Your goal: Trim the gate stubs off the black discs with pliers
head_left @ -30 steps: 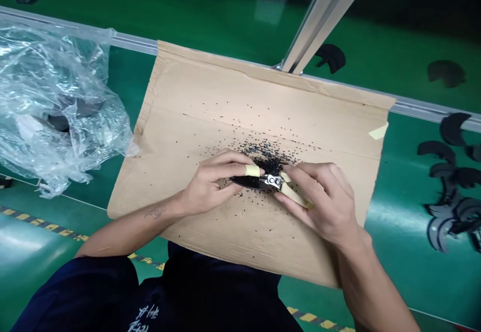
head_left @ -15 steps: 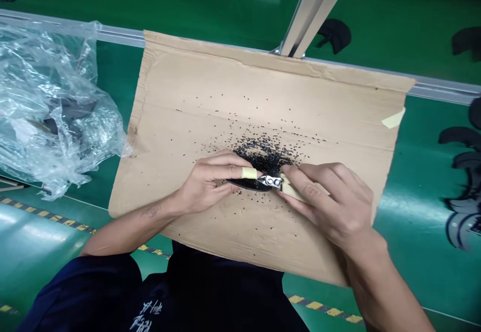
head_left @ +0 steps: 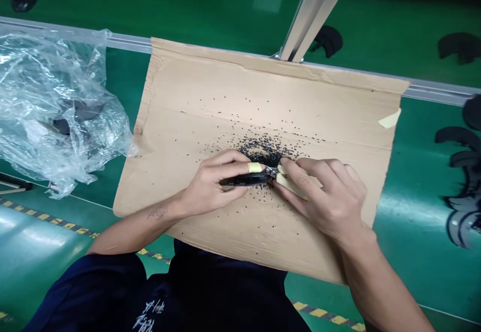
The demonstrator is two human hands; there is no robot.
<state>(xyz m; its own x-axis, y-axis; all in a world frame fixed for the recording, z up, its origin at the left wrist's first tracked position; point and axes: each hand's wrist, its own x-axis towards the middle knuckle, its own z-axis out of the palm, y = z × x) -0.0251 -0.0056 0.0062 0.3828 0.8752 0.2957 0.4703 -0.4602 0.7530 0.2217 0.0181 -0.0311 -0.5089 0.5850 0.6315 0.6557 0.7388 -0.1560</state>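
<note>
Between the fingers and thumb of my left hand [head_left: 214, 179] is a dark curved plastic part [head_left: 240, 180], held above the cardboard. Yellow tape wraps one finger of that hand. My right hand [head_left: 326, 192] grips small cutting pliers [head_left: 293, 184] by pale yellow handles. The metal jaws meet the right end of the part, close to my left fingertips; whether they are closed on it I cannot tell. Just beyond my hands lies a dense scatter of tiny black bits [head_left: 266, 149], with single ones spread around.
A cardboard sheet [head_left: 195, 76] covers the middle of the green table [head_left: 406, 182]. Crumpled clear plastic [head_left: 82, 131] with dark pieces in it lies at left. Several black curved parts [head_left: 456, 136] lie at right. A metal post [head_left: 319, 11] rises from the rail behind.
The dark part has tilted so its broad side now shows more. The pliers' jaws have turned and shifted slightly left at its end. The whole view has shifted a little.
</note>
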